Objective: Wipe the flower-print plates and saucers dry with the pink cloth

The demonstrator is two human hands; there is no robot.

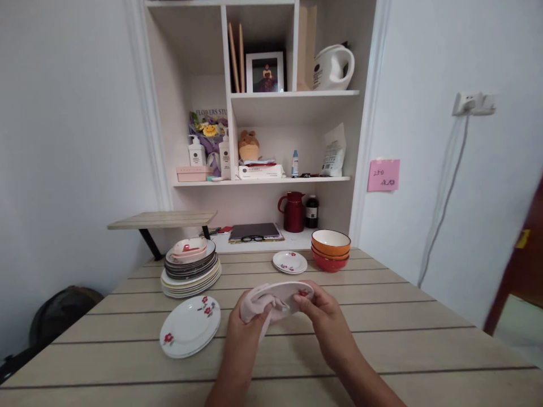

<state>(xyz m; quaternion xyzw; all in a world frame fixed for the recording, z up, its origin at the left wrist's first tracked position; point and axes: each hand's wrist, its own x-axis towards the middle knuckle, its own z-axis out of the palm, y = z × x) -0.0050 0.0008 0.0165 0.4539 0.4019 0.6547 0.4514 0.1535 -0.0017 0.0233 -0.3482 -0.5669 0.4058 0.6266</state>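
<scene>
Above the middle of the table I hold a small white plate (289,289) with a red flower, tilted up between both hands. My left hand (246,322) is closed on a pale pink cloth (263,305), which is wrapped over the plate's left rim and pressed against its face. My right hand (326,316) pinches the plate's right edge, thumb on the face beside the flower and fingers behind. Part of the plate is hidden by the cloth. To the left of my left hand lie larger white plates (190,325) with red flowers, stacked.
A tall stack of plates (190,282) topped by small pink-rimmed dishes (189,247) stands at the left, near a raised wooden shelf (163,220). Small flowered plates (289,260) and stacked orange and red bowls (331,251) are at the back. Behind are a laptop (255,230) and a red jug (293,212).
</scene>
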